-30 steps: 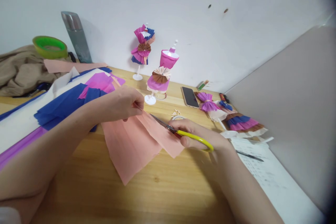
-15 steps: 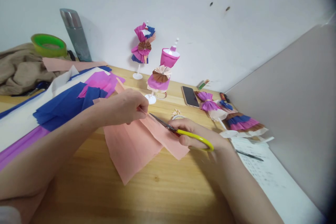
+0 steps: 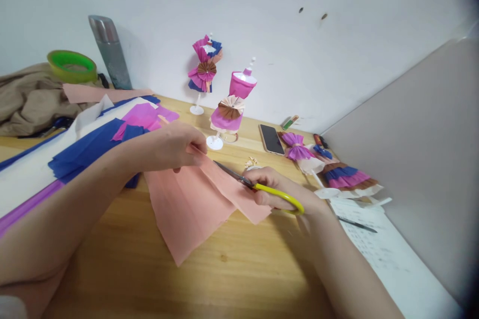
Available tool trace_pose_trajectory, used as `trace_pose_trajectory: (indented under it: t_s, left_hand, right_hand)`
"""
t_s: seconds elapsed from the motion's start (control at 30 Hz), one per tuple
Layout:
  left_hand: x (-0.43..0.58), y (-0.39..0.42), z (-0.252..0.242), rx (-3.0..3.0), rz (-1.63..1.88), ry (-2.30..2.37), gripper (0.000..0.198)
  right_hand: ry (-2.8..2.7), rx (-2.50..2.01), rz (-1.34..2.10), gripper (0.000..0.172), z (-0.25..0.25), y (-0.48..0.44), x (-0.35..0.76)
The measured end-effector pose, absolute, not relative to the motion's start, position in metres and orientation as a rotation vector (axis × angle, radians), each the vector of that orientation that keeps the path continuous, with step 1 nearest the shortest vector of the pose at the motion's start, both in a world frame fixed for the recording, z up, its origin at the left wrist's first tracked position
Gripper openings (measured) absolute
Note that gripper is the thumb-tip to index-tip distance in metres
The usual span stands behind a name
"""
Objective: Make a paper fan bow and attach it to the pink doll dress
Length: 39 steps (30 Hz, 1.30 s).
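Note:
Between the fingers of my left hand is the upper edge of a peach crepe paper sheet, which hangs down over the wooden table. A narrower peach strip lies along the sheet's right side. My right hand grips the yellow-handled scissors. Their dark blades lie close together over the strip, with the tips pointing up and left toward my left hand. Whether the blades touch the paper cannot be made out.
Blue and magenta papers lie at left, near a green tape roll and a bottle. Two small dressed stands are at the back. A phone, another paper dress and written sheets are at right.
My left hand has moved slightly left and holds more of the peach paper's edge, which is now lifted and folded at the fingers. The scissors have barely moved.

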<state>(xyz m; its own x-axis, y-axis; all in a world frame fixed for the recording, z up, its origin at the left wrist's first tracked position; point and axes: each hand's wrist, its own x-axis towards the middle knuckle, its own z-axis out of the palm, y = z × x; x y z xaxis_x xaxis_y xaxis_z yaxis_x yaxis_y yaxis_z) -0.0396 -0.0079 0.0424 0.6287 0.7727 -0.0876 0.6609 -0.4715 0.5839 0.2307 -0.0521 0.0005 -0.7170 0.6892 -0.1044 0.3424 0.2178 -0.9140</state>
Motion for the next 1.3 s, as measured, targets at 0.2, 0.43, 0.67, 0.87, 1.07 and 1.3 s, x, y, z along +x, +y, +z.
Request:
trace_pose_trajectory:
  t_s: [0.2,0.43,0.67,0.87,1.07,1.3]
  left_hand:
    - [-0.044,-0.003,0.044,2.306,0.272,1.159,0.013]
    - [-0.041,-0.004,0.042,2.305,0.276,1.139,0.013]
    - [-0.039,-0.006,0.042,2.322,0.283,1.149,0.013]
    - [-0.035,-0.010,0.039,2.315,0.280,1.072,0.013]
    - [-0.031,-0.016,0.043,2.320,0.260,1.051,0.011]
    - [-0.029,-0.017,0.041,2.339,0.258,1.041,0.012]
  right_hand:
    - [-2.210,-0.914,1.524,0.061,-0.001,-0.050,0.234]
    - [-2.315,-0.892,1.450,0.061,-0.002,-0.049,0.236]
    - [-2.329,-0.887,1.427,0.061,-0.004,-0.048,0.236]
    - [-2.347,-0.886,1.400,0.060,-0.001,-0.049,0.234]
    - [-2.349,-0.882,1.379,0.061,-0.005,-0.048,0.232]
    - [-2.336,-0.909,1.379,0.062,-0.006,-0.048,0.233]
